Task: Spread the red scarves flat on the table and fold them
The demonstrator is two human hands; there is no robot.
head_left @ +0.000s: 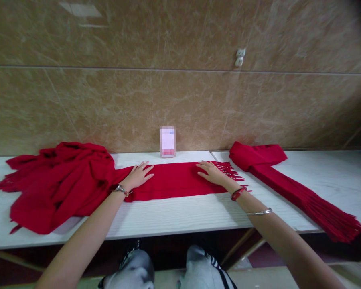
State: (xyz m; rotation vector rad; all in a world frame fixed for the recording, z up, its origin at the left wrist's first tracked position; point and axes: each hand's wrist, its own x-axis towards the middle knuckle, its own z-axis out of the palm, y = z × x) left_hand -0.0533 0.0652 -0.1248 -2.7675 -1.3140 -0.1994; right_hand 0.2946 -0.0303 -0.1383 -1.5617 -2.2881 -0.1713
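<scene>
A red scarf (pixel 174 180) lies flat along the white table (pixel 174 214), its fringe at the right end. My left hand (pixel 139 174) rests open and flat on the scarf's left part, a watch on the wrist. My right hand (pixel 211 171) lies open and flat on the scarf's right part, just beside the fringe, with a red bracelet and a silver bangle on the arm.
A crumpled heap of red scarves (pixel 60 184) covers the table's left side. A folded red scarf (pixel 289 188) lies at the right, its fringe hanging over the front edge. A small pink card (pixel 167 141) stands against the marble wall. My shoes show below the table.
</scene>
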